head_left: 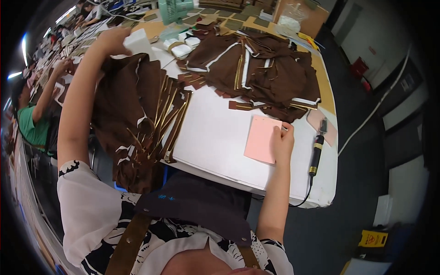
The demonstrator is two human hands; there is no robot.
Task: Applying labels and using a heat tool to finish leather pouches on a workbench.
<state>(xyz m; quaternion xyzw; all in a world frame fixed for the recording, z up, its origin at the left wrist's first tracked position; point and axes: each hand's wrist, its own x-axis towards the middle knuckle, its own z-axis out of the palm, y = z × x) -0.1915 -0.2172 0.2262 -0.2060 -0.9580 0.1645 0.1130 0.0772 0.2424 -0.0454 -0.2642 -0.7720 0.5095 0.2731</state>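
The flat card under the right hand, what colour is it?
Pale pink card, in the head view.

Single head-worn fisheye view, looking steeply down, close over white worktable (215,137), edges bending outward

A white-topped table (215,137) carries 2 heaps of brown fabric pieces with gold zippers (256,68), a pink card (260,138), a black-handled electric tool (316,153) with its cord, white foam blocks (183,48), and a green fan (174,9).

Left hand (112,39) stretched far forward, apparently grasping; right hand (283,142) flat, palm down.
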